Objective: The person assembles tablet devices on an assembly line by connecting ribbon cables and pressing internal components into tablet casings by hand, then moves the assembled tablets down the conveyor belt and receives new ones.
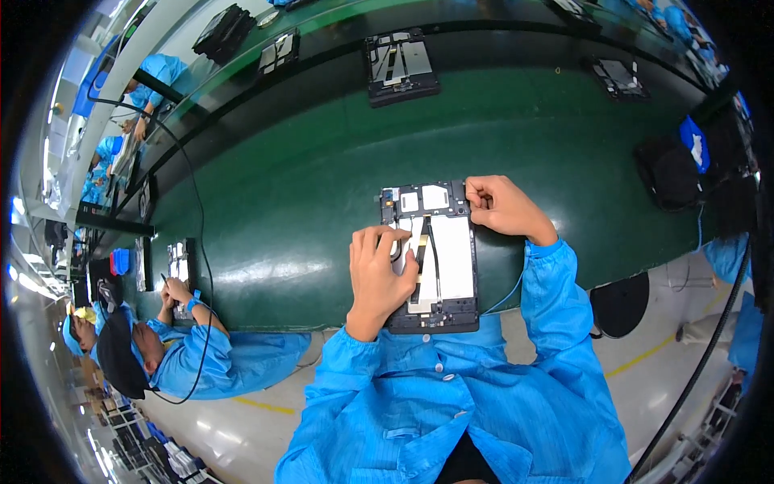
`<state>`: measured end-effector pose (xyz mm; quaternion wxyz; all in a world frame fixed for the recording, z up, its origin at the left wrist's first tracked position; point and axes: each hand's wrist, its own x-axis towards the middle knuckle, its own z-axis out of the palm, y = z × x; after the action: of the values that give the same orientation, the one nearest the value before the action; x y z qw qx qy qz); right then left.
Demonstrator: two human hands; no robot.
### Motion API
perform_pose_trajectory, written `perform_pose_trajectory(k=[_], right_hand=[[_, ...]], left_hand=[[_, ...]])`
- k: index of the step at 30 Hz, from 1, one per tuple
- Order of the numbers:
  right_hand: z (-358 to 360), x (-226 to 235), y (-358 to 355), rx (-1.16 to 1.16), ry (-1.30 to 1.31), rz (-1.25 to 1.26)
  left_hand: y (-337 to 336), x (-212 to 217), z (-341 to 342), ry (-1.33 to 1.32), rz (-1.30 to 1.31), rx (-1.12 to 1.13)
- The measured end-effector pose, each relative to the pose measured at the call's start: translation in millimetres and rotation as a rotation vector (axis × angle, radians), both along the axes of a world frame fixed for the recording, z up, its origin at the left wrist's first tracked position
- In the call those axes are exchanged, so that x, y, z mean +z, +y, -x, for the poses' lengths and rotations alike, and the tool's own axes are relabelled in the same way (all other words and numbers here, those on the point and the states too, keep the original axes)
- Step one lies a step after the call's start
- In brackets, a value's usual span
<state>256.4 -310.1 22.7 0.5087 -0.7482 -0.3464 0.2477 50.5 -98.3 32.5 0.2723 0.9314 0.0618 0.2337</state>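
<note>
An opened tablet (454, 258) lies at the near edge of the green bench, its back cover off. White battery panels, dark flat cables and a black frame show inside it. My left hand (377, 274) lies over its left half, fingers bent and the thumb close to the index finger. Whatever sits between those fingertips is too small to make out. At the tablet's upper right edge, my right hand (506, 207) is closed, thumb and index finger gripping the rim. The other fingers curl into the palm.
Another opened tablet (401, 66) lies across the green bench (306, 185), with one more (619, 78) at far right. A co-worker (201, 355) handles a device at left. A black cable (197, 185) hangs on the left; a black stool (621, 306) stands at right.
</note>
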Motion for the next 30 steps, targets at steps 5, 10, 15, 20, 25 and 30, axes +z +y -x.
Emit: perform_pose_trajectory(k=[5,10,15,20,25,30], right_hand=[[2.0,5.0,-1.4,-0.016,-0.010,0.005],[1.5,5.4,-0.2,-0.007,-0.012,0.018],[1.7,5.5,-1.6,-0.004,-0.021,0.006],[3.3,9.4,-1.9,0.012,-0.025,0.029],[2.7,7.3,-1.8,0.012,-0.011,0.021],[1.6,2.9,-1.0,0.012,0.013,0.002]], left_hand=[[-7.0,-1.5,-6.3,-0.031,-0.034,-0.001],[-5.9,-8.0,-9.5,-0.058,-0.053,-0.021],[0.7,-10.8,-13.0,-0.123,-0.136,-0.072],[0.9,-1.0,-19.1,-0.176,-0.234,0.036],[-18.3,11.8,-37.2,-0.147,-0.184,-0.183],[-29.3,-5.9,-42.0,-0.090,-0.184,-0.266]])
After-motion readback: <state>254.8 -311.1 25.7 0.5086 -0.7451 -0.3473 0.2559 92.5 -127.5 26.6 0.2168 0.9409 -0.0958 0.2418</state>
